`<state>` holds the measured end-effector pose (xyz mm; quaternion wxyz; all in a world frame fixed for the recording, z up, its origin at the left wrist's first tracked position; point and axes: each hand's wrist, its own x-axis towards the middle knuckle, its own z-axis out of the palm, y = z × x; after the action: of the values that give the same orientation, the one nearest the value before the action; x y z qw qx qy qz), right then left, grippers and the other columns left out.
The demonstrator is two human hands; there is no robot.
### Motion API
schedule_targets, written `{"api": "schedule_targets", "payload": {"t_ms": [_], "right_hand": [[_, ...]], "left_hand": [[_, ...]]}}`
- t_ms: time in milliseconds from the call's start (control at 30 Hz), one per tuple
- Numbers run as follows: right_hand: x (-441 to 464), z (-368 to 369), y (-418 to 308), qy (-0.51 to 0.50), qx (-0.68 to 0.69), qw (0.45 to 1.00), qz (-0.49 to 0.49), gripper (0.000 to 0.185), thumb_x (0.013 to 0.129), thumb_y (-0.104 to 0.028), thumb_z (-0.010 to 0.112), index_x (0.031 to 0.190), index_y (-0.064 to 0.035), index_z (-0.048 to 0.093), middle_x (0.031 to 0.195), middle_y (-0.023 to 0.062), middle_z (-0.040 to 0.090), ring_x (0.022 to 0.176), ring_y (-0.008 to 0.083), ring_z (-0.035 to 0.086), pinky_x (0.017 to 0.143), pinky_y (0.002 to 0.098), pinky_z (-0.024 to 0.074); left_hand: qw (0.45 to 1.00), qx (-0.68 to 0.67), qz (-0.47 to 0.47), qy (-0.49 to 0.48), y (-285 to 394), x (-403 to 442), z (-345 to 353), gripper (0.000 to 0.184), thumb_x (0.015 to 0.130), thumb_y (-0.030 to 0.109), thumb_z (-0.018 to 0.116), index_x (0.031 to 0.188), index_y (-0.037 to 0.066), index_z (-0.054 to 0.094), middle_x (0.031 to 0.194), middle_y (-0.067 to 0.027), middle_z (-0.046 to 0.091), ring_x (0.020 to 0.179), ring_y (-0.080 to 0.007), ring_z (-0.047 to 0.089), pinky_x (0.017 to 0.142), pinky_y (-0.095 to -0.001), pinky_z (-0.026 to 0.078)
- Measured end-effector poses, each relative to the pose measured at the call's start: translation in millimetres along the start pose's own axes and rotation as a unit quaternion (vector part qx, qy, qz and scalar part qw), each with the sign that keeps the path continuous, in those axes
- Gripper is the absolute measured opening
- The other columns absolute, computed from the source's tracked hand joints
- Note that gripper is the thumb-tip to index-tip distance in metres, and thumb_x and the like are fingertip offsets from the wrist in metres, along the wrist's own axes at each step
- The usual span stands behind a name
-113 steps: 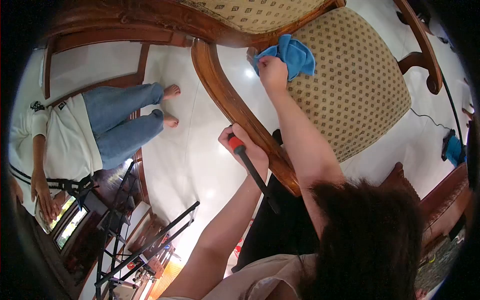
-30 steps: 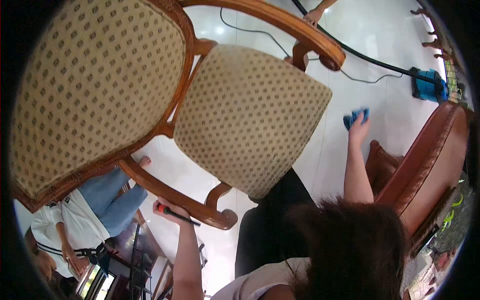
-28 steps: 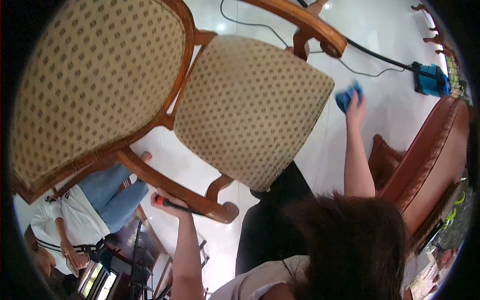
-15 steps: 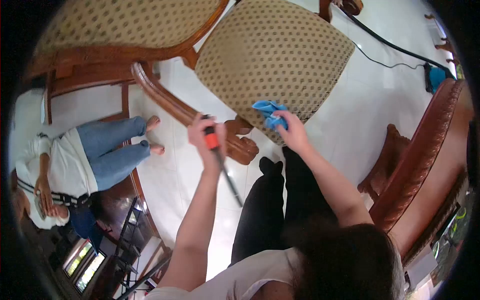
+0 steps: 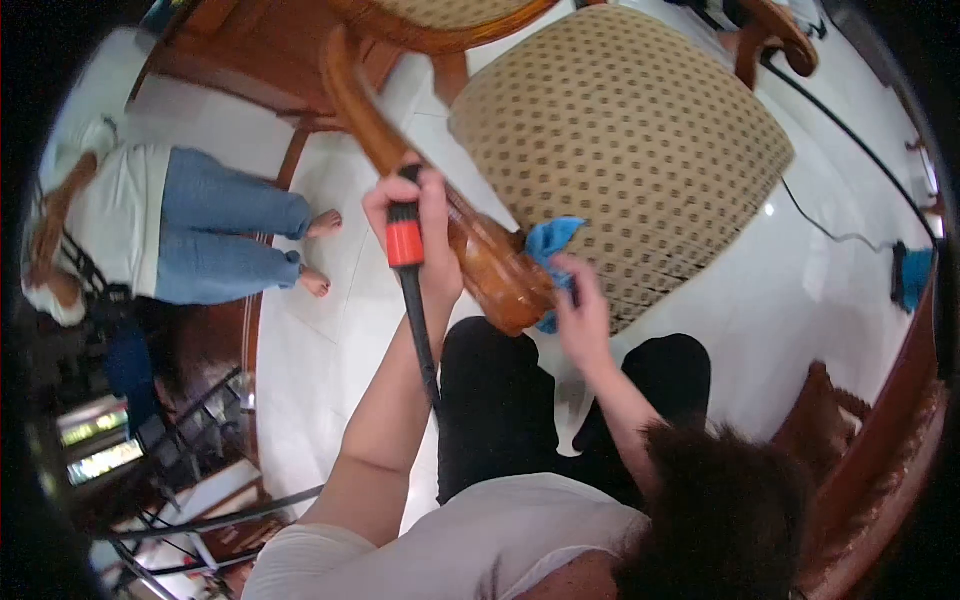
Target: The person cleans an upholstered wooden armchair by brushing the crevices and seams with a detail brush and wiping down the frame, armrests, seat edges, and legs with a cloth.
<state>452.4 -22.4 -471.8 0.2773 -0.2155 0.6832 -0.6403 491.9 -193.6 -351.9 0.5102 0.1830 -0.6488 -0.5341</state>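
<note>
My left hand (image 5: 432, 225) is closed on a slim black-handled brush (image 5: 405, 245) with a red band, its handle pointing back toward me. That hand is right beside the carved wooden armrest (image 5: 490, 270) of a chair. In my right hand (image 5: 583, 312) is a crumpled blue cloth (image 5: 552, 240), held against the inner side of the armrest's curled front end. Part of the cloth is hidden behind the wood and my fingers. The patterned beige seat cushion (image 5: 630, 140) lies just beyond the cloth.
A person in blue jeans (image 5: 230, 225) stands barefoot at the left. A black hose (image 5: 850, 130) and a thin cord (image 5: 825, 225) run across the white tiled floor (image 5: 750, 300) on the right. Carved brown furniture (image 5: 880, 480) stands at the lower right.
My body is lower and closer to the chair, with knees bent. My right hand has moved the cloth from the cushion's front corner to the armrest's end. The brush now points more straight down.
</note>
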Motion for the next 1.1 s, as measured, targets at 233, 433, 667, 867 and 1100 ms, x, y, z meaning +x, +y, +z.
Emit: {"api": "schedule_targets", "payload": {"t_ms": [233, 433, 667, 867, 1100], "right_hand": [[65, 28, 11, -0.12, 0.013, 0.991, -0.063, 0.047, 0.092, -0.011, 0.057, 0.137, -0.0059, 0.041, 0.129, 0.0114, 0.053, 0.119, 0.0258, 0.05, 0.103, 0.0362, 0.0382], [-25, 28, 38, -0.061, -0.051, 0.995, -0.056, 0.028, 0.092, -0.008, 0.056, 0.119, -0.0007, 0.059, 0.132, 0.0164, 0.05, 0.126, 0.0309, 0.044, 0.106, 0.0372, 0.032], [-38, 2, 15, -0.223, -0.452, 0.824, -0.26, 0.024, 0.092, -0.024, 0.057, 0.103, -0.0053, 0.069, 0.121, 0.0136, 0.059, 0.111, 0.0333, 0.053, 0.097, 0.0432, 0.0387], [-10, -71, -1, 0.129, -0.336, 0.883, -0.301, 0.029, 0.102, -0.018, 0.042, 0.114, 0.0061, 0.054, 0.111, 0.0153, 0.059, 0.098, 0.0246, 0.055, 0.088, 0.0368, 0.0423], [41, -93, 48, 0.216, -0.205, 0.89, -0.344, 0.027, 0.098, -0.014, 0.047, 0.116, 0.0054, 0.051, 0.112, 0.0114, 0.057, 0.102, 0.0179, 0.053, 0.092, 0.0306, 0.0418]], "left_hand": [[0.952, -0.061, 0.161, 0.252, -56, -37, -30, 0.025, 0.097, 0.011, 0.055, 0.111, 0.01, 0.035, 0.108, -0.0067, 0.046, 0.099, -0.0134, 0.047, 0.09, -0.0304, 0.038], [0.972, -0.138, -0.168, 0.093, -131, -207, -84, 0.023, 0.099, 0.025, 0.043, 0.115, 0.008, 0.047, 0.111, -0.007, 0.054, 0.119, -0.017, 0.045, 0.112, -0.0411, 0.021], [0.915, -0.245, -0.32, 0.037, -110, -231, -61, 0.023, 0.093, 0.019, 0.05, 0.113, 0.006, 0.054, 0.107, -0.0047, 0.057, 0.107, -0.0162, 0.049, 0.101, -0.035, 0.033], [0.934, -0.132, -0.322, 0.082, -121, -152, -21, 0.031, 0.097, 0.025, 0.054, 0.115, 0.002, 0.05, 0.102, -0.0125, 0.057, 0.095, -0.0246, 0.054, 0.09, -0.0352, 0.041], [0.918, 0.066, -0.343, 0.188, -178, -181, 21, 0.035, 0.1, 0.032, 0.048, 0.115, 0.001, 0.042, 0.098, -0.0131, 0.051, 0.094, -0.0253, 0.05, 0.09, -0.037, 0.039]]}}
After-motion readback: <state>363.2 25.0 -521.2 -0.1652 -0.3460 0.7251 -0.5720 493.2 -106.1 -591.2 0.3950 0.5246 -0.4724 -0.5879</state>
